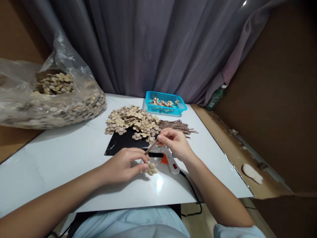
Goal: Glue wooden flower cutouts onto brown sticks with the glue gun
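Head view: We look down on a glossy white tabletop [61, 158] and read the clock from the held flower piece [152, 169], with twelve pointing away from us.
Flower piece: It is beige with rounded petals, and sits low over the tabletop in our left fingertips; we cannot tell whether it touches the surface.
Left hand: Our left hand [131, 165] pinches the flower piece by its nine o'clock side, between thumb and fingers.
Right hand: Our right hand [173, 142] grasps the upper end of a slim brown stem [152, 147] between thumb and fingers, just past twelve.
Stem: It slants toward seven, down to our left fingers; we cannot tell if its lower end meets the flower piece.
Glue gun: The white glue gun [171, 163] lies at two, just below our right hand, with its orange trigger [164, 159] showing and its black cord [192, 189] trailing off at four.
Black mat: At ten to eleven, the black mat [120, 145] lies partly under the flower pile [133, 119].
Stem bundle: Loose brown stems [175, 125] lie at one, beside the pile.
Blue basket: Just past twelve, the blue basket [182, 107] holds flowers and stems.
Plastic bag: At ten, the clear bag [18, 79] bulges with more flower pieces.
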A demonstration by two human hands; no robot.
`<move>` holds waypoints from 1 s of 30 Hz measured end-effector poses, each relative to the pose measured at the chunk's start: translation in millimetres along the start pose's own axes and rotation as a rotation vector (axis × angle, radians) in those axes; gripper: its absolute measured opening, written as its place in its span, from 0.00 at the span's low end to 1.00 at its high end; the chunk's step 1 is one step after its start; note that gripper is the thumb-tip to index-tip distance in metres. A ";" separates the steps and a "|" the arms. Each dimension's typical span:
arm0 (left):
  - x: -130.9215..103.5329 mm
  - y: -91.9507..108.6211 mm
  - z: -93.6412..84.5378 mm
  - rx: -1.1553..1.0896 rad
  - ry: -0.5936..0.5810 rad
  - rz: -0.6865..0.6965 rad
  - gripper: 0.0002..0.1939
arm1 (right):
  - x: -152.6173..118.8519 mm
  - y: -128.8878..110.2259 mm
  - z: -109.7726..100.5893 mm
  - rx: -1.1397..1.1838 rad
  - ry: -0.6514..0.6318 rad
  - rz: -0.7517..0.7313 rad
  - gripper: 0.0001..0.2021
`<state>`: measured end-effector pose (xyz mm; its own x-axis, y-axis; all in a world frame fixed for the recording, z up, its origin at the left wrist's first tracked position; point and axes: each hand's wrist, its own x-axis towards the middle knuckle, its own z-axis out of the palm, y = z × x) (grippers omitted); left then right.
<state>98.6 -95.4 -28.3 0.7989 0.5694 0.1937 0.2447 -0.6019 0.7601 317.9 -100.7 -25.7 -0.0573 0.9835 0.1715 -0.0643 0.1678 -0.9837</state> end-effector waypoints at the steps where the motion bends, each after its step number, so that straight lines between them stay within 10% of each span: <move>1: 0.1 0.3 -0.5 -0.012 -0.006 0.004 0.08 | -0.3 -0.9 0.5 0.015 0.005 0.015 0.14; 30: -0.9 1.6 -3.1 -0.019 -0.039 0.011 0.10 | -5.3 -4.1 4.0 -0.071 -0.069 0.023 0.14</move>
<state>96.6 -95.1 -25.4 0.8222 0.5406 0.1782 0.2256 -0.5970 0.7699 314.6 -106.9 -22.3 -0.1266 0.9805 0.1500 0.0085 0.1523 -0.9883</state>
